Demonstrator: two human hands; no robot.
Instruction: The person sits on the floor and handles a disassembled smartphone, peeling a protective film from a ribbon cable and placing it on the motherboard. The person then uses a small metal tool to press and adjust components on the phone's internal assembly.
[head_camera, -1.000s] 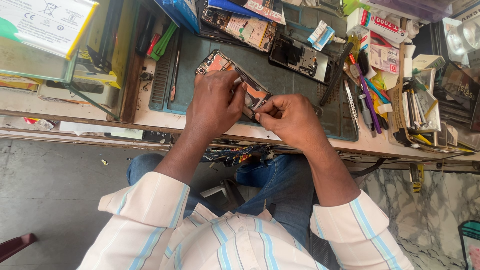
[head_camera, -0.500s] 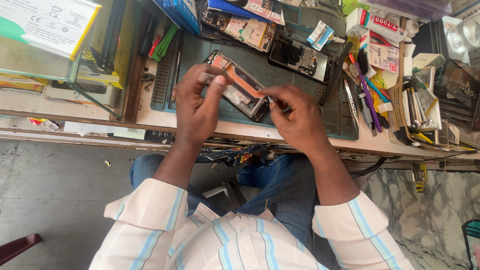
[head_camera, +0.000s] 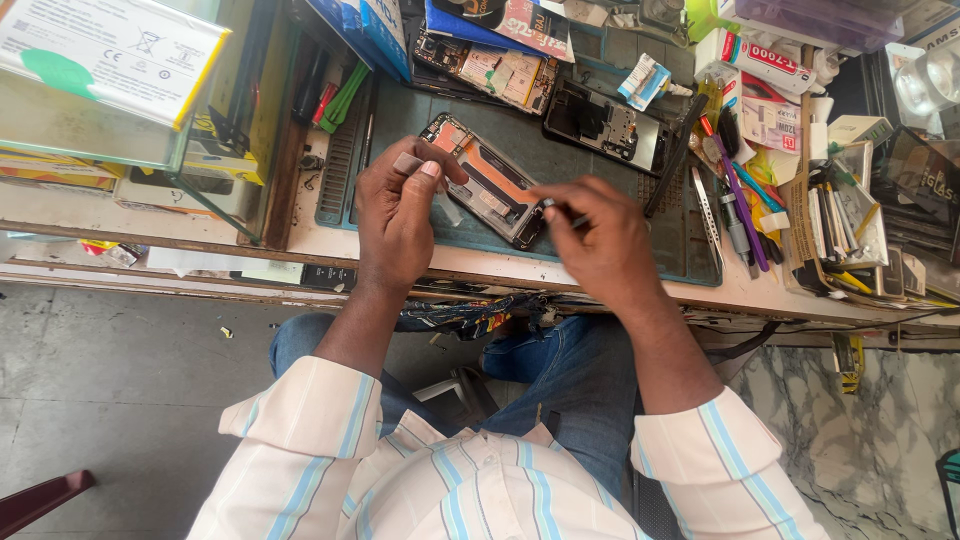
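Three opened phones lie on the green mat (head_camera: 600, 250); the nearest, the orange-framed phone (head_camera: 487, 180), sits centre frame. The left hand (head_camera: 400, 215) pinches a small grey strip (head_camera: 408, 162) over it, while the right hand (head_camera: 600, 240) grips a thin tool (head_camera: 562, 212) at its lower corner. Clutter crowds the mat's top and right edges.

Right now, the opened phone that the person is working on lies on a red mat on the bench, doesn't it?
Not quite: the mat is dark green, not red. The head view shows the opened phone lying on it on the bench, with the left hand and the right hand at the phone.
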